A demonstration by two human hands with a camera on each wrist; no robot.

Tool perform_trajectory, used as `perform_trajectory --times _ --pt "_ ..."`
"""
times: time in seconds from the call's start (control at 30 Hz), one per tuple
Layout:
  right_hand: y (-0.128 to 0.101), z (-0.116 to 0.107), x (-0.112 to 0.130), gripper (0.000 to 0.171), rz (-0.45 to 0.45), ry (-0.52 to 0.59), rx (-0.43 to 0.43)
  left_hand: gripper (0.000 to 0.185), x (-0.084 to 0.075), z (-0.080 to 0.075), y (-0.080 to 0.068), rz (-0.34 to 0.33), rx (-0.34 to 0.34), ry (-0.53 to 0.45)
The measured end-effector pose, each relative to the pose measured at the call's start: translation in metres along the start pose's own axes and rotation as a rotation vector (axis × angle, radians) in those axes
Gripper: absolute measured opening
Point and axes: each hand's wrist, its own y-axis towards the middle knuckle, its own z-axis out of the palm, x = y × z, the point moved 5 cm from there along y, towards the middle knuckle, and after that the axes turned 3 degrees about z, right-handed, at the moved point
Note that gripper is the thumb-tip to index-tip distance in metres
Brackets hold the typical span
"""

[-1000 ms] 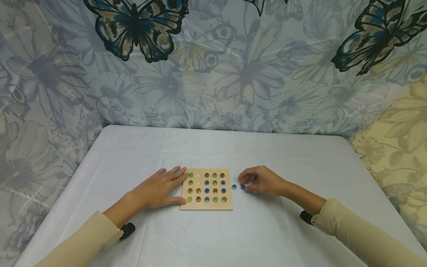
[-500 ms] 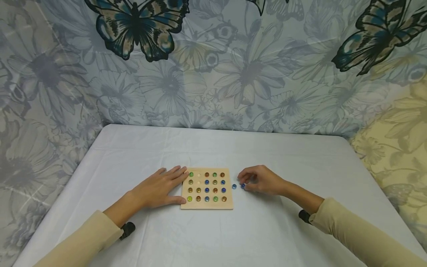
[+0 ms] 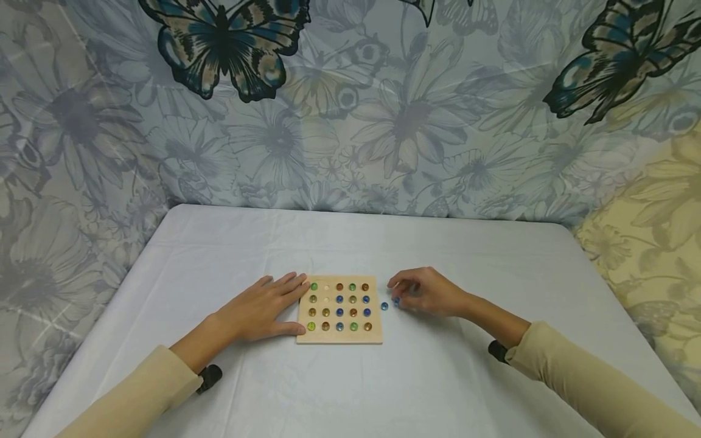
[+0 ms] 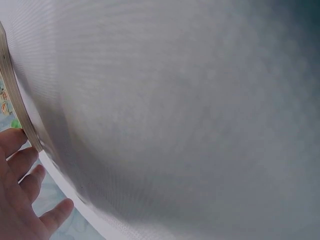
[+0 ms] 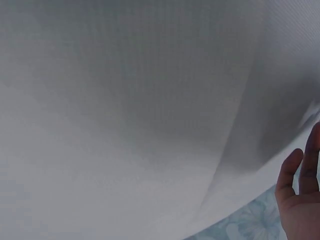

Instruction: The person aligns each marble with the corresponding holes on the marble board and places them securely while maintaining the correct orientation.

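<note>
A square wooden board (image 3: 339, 336) lies at the middle of the table, its holes filled with green, amber and blue marbles; two holes (image 3: 327, 288) near its top left are empty. My left hand (image 3: 276, 306) rests flat on the cloth, fingers straight against the board's left edge (image 4: 11, 87). Right of the board, my right hand (image 3: 400, 294) curls its fingers over a blue marble (image 3: 396, 302) and pinches it. A second blue marble (image 3: 384, 306) lies loose between that hand and the board. Both wrist views show mostly white cloth, with my left fingers (image 4: 20, 200) and right fingers (image 5: 300, 200) at the frame edges.
The table (image 3: 350, 243) is covered with a white cloth. A butterfly-and-flower printed curtain (image 3: 350, 103) hangs close behind it and wraps round both sides.
My right hand has shifted slightly up and to the left, and the blue marble under its fingers moved with it. The left hand and the board have stayed put.
</note>
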Motion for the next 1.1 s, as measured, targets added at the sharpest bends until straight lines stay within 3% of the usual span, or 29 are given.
perform_trajectory --times 0.53,0.9,1.1 --pt "0.023 -0.012 0.021 0.029 -0.069 -0.040 -0.050 0.089 0.000 0.001 0.000 -0.006 0.007 0.006" --pt "0.046 0.011 0.033 0.030 -0.029 0.010 -0.036 0.089 0.002 0.002 0.000 -0.004 0.004 0.012" --pt "0.060 0.021 0.044 0.030 -0.055 0.037 -0.036 0.088 0.002 0.002 0.000 -0.007 0.008 0.009"
